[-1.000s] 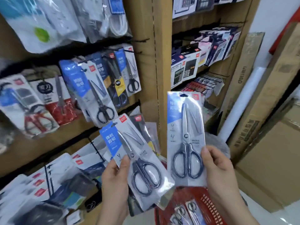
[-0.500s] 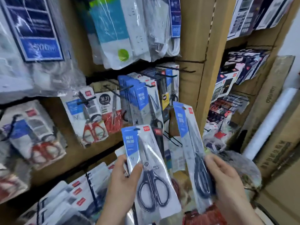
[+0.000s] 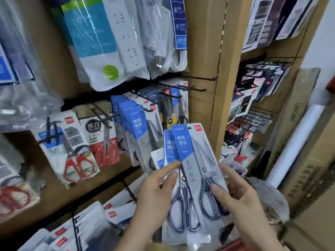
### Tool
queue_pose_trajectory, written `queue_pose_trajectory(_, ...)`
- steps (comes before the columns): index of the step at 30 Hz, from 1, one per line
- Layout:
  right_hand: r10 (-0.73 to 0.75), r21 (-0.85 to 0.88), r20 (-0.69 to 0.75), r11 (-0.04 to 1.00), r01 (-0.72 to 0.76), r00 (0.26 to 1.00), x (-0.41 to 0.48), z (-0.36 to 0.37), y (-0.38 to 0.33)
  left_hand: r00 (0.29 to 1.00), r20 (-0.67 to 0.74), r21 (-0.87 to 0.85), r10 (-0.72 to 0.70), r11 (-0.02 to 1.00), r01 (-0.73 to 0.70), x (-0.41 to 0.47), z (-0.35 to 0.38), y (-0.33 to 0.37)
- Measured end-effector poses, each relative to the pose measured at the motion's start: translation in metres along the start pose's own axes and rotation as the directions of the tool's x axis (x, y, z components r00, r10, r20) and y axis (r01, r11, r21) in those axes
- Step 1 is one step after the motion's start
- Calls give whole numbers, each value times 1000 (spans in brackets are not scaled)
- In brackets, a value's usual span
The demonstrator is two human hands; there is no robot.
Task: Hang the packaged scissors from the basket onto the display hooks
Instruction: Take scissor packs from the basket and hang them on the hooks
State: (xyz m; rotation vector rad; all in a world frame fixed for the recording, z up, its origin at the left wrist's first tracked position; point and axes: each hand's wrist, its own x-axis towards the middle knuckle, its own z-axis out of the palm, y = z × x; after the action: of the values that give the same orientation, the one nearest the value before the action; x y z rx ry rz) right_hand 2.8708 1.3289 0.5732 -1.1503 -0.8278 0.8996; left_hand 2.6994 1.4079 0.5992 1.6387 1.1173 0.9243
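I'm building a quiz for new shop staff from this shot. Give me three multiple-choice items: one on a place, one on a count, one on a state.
1. Where does the red-handled scissors pack hang?
A. left of the hanging blue-carded packs
B. right of them
C. in the person's hands

2. How many scissors packs do the left hand and right hand hold together?
A. one
B. two
C. four

3. The front held pack is:
A. on a hook
B. off any hook, overlapping the rear held pack
C. torn open

Answers:
1 A: its red handles show left of the blue row.
2 B: two blue cards overlap between the hands.
3 B: its top is clear of every hook and it covers part of the other pack.
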Motion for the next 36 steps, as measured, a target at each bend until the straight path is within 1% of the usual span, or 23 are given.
queue_pose_trajectory(4, -48, -35, -102, 998, 45, 994, 38, -27, 11, 1000, 6, 55, 27, 998, -27, 27, 29, 12)
queue_pose_trajectory(7, -89, -16, -169, 996, 88, 982, 73, -50, 14, 997, -72, 71, 21, 997, -16, 47, 47, 16)
queue_pose_trajectory(9, -135, -42, -208, 991, 129, 969, 97, -62, 9, 991, -137, 49, -2, 999, 9, 57, 53, 16)
queue_pose_trajectory(14, -213, -58, -145, 977, 206, 966, 142, -62, -1, 971, -239, 28, -10, 999, 18, 75, 56, 17)
queue_pose_trajectory(19, -174, -66, -147, 984, 166, 974, 165, -54, 6, 966, -256, 12, -24, 1000, 28, 85, 53, 11)
queue_pose_trajectory(25, -135, -108, -126, 987, 122, 983, 183, -51, 6, 961, -276, 50, 20, 999, -7, 84, 51, 5)
queue_pose_trajectory(28, -141, -161, -102, 979, 124, 985, 201, -41, 4, 954, -298, 77, 26, 997, -3, 79, 52, 4)
queue_pose_trajectory(30, -159, -235, -95, 963, 133, 983, 217, -33, 5, 947, -319, 93, 44, 996, -14, 77, 50, 2)
queue_pose_trajectory(34, -157, -335, -66, 934, 126, 985, 254, -16, 12, 930, -367, 27, 10, 1000, 0, 77, 46, -7)
queue_pose_trajectory(36, -200, -428, -37, 889, 165, 979, 269, -7, 17, 926, -376, 17, 19, 1000, -13, 78, 43, -15)
